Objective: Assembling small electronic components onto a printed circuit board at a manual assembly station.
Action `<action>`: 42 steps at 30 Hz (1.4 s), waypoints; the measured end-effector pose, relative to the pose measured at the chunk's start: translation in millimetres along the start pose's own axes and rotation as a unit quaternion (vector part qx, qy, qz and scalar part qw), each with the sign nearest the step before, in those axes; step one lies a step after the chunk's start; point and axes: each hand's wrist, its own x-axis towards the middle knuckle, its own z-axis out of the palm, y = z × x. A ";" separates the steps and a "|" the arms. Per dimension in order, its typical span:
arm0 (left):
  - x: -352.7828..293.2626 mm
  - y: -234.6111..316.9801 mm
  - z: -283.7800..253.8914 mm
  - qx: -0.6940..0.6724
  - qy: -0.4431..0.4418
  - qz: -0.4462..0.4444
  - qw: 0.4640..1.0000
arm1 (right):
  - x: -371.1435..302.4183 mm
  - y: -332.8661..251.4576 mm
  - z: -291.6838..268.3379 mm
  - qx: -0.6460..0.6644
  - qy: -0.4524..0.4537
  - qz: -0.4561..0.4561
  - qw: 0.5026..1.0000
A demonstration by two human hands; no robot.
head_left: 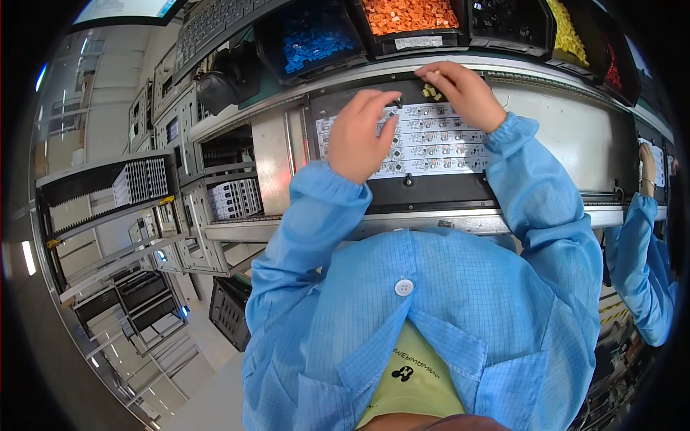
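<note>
A panel of white circuit boards lies in a black fixture in front of me. Over its upper left part is my left hand, thumb and forefinger curved but apart. Its fingertips are by a small black piece at the fixture's far side; I see nothing clearly held. My right hand is above the far edge of the panel, fingers bent inward. Several small yellow parts show at its fingers, seemingly held in the palm. The undersides of those fingers are partly hidden.
Along the back stand black bins with blue parts, orange parts, black parts and yellow parts. Metal rails edge the line. A rack of boards stands left. Another person's blue sleeve is at far right.
</note>
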 end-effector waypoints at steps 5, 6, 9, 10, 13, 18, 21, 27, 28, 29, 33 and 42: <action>37.4 -3.4 19.9 0.107 0.027 0.081 0.991 | -5.5 -5.7 -23.7 0.108 0.022 0.015 0.994; 43.9 -2.0 25.6 0.121 0.030 0.088 0.988 | -11.4 -3.9 -32.4 0.104 0.035 0.034 0.993; 52.0 -0.9 36.1 0.136 0.011 0.087 0.987 | -35.4 15.5 -42.4 0.102 0.081 0.057 0.990; 53.0 -1.6 37.7 0.138 -0.008 0.079 0.987 | -44.7 22.1 -44.0 0.118 0.109 0.084 0.983; 52.1 -7.1 42.3 0.133 -0.006 0.090 0.987 | -60.3 19.6 -43.7 0.208 0.154 0.203 0.944; 45.8 -5.3 34.4 0.164 0.010 0.133 0.977 | -66.0 16.2 -39.9 0.381 0.148 0.230 0.883; 37.5 9.7 24.5 0.116 0.003 0.092 0.989 | -67.2 11.0 -43.0 0.351 0.122 0.217 0.903; 32.5 15.1 26.0 0.073 -0.015 0.029 0.997 | -66.3 4.3 -45.7 0.291 0.079 0.196 0.933; 31.8 15.5 28.3 0.057 -0.014 0.024 0.998 | -66.0 5.6 -45.3 0.278 0.079 0.190 0.938; 31.4 16.2 30.9 0.042 -0.012 0.019 0.999 | -65.4 7.1 -44.9 0.265 0.079 0.184 0.943; 32.7 21.2 46.6 0.071 0.014 0.069 0.995 | -65.5 21.1 -40.8 0.220 0.140 0.140 0.955; 33.2 17.7 53.5 0.133 0.027 0.092 0.987 | -64.8 21.4 -47.0 0.206 0.133 0.148 0.958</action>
